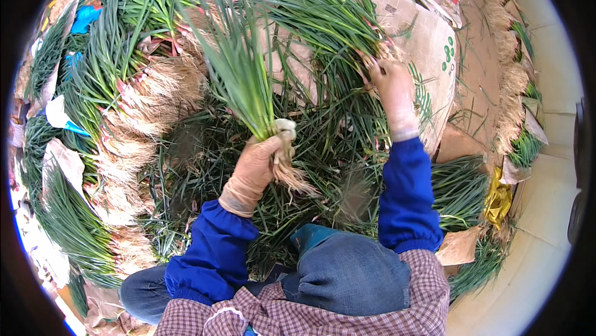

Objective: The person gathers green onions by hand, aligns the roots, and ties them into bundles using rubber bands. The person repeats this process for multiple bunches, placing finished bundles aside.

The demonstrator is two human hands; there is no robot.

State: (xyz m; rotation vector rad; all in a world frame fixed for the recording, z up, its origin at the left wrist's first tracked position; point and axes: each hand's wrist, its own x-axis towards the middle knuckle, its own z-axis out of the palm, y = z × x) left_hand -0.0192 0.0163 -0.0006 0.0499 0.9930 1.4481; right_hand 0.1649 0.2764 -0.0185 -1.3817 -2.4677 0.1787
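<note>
My left hand, in a thin pale glove, is closed around a bunch of green garlic shoots or scallions just above the roots. The leaves point up and away, and the stringy roots hang to the right. My right hand, also gloved, reaches to the root end of a large pile of the same greens on a printed sack. Its fingertips touch the reddish stem bases there; whether they grip any stems cannot be told.
Stacked bundles with pale roots curve along the left. Loose leaves litter the ground before my knees. The printed sack lies at upper right, cardboard beyond it. A yellow bag and more bundles sit at right, near a pale wall.
</note>
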